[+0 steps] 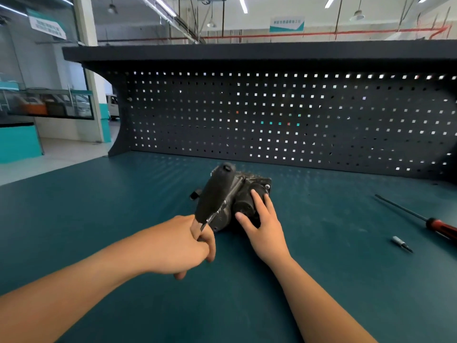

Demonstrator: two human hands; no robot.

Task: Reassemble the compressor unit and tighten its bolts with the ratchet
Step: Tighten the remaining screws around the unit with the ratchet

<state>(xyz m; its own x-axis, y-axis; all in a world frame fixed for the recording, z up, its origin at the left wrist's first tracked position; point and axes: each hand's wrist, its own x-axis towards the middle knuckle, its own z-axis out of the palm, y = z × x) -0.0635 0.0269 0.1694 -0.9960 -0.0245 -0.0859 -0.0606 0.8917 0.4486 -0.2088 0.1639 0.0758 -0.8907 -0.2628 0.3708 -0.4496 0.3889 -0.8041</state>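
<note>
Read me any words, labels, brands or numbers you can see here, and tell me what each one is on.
Nothing can be read for certain.
Hanging ceiling sign: one line of characters, too blurred to read.
Tilted sign on the left pillar: two lines of characters, too blurred to read.
Compressor unit, ratchet, screwdriver: no visible lettering.

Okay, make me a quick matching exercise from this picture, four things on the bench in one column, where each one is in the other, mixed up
Things:
1. ratchet
2. compressor unit
3. screwdriver
4. loose bit

Places:
A. under the right hand, mid-bench
B. alone on the mat, right of the right hand
C. far right, red handle at the frame's edge
D. gripped near its head by the left hand, handle pointing up

Pairs: 1-D, 2-A, 3-C, 4-B
</note>
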